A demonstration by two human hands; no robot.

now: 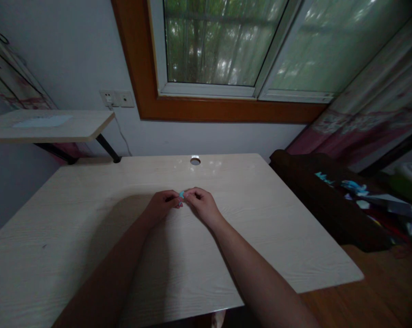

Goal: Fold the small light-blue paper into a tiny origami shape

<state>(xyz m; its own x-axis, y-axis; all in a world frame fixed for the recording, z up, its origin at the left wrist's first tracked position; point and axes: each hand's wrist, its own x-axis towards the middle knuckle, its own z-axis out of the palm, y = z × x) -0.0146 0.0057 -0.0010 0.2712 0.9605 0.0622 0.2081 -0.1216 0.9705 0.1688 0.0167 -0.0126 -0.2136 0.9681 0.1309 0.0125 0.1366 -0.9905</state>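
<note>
Over the middle of the pale wood-grain desk (206,259), both my hands meet at a small turquoise and pink item (182,195). It is too small and too covered by fingers for me to tell its kind. My left hand (162,203) pinches it from the left, thumb and fingers closed. From the right, my right hand (202,202) pinches it too, its fingertips almost touching those of the left.
A raised shelf (103,122) on black legs stands at the back left, with a cable behind it. Near the back edge is a round hole (195,161). A dark wooden cabinet (305,182) with clutter on top stands to the right.
</note>
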